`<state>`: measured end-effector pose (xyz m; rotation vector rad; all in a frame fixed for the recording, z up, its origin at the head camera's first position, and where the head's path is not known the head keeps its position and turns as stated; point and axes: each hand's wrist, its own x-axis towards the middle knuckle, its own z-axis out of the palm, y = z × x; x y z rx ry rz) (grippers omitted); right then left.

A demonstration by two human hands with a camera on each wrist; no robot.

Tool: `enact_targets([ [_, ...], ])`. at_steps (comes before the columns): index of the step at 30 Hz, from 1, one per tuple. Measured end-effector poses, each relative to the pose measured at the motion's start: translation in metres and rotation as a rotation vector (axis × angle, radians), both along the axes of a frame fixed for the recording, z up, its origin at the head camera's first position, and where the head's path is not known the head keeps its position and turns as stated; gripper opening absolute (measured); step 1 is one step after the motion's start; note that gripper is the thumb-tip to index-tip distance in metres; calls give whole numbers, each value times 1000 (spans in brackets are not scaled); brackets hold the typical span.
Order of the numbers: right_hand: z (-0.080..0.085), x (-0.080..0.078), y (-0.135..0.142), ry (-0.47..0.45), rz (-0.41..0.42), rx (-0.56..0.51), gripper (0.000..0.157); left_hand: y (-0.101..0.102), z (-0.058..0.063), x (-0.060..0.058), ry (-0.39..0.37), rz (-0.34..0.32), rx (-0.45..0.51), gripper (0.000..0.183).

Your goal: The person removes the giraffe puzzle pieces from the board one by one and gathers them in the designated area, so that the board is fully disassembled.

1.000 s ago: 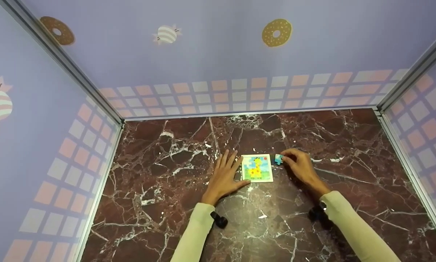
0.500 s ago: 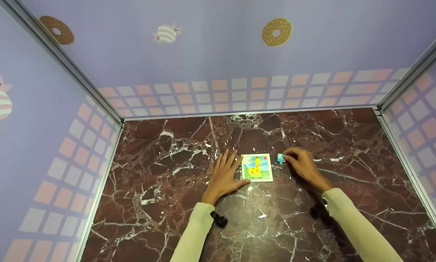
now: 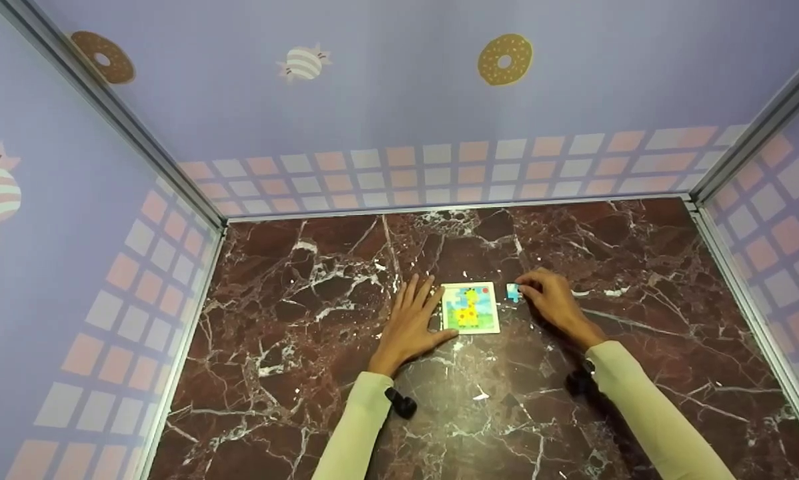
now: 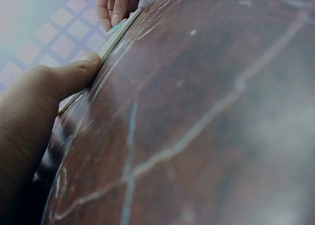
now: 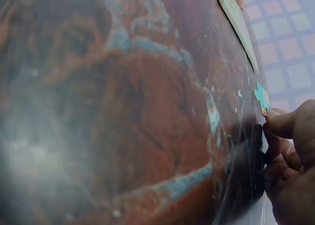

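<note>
A small square jigsaw puzzle (image 3: pixel 470 308) with a yellow giraffe lies flat on the marbled table; a pale gap shows at its upper left. My left hand (image 3: pixel 409 327) rests beside it with fingers spread, the thumb touching its lower left edge. Just right of the board, my right hand (image 3: pixel 551 303) pinches a blue and white puzzle piece (image 3: pixel 513 292) between thumb and fingers. In the right wrist view the same piece (image 5: pixel 261 95) appears at the thumb tip, apart from the board's pale frame (image 5: pixel 241 30). The left wrist view shows my left thumb (image 4: pixel 81 72) against the board's edge.
The dark red marbled table (image 3: pixel 306 373) carries white veins and is closed in by a lilac back wall (image 3: pixel 399 87) and side walls. Small black wrist cameras sit at both cuffs, such as the left one (image 3: pixel 403 403).
The puzzle piece in my right hand has turned and shifted slightly, showing more of its white part. My left hand and the board stay where they were.
</note>
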<state>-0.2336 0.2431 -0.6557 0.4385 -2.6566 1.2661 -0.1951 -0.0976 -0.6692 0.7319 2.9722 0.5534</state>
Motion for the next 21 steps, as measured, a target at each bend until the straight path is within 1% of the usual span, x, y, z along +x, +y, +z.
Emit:
enact_targets([
  [5, -1, -1, 0, -14, -2, 16, 8, 0, -1, 0, 5, -1, -10, 105],
  [9, -3, -2, 0, -1, 0, 6, 8, 0, -1, 0, -3, 1, -12, 105],
  [14, -6, -2, 1, 39, 5, -6, 10, 0, 1, 0, 0, -2, -3, 104],
  [21, -5, 0, -1, 31, -7, -29, 12, -1, 2, 1, 8, -10, 0, 103],
])
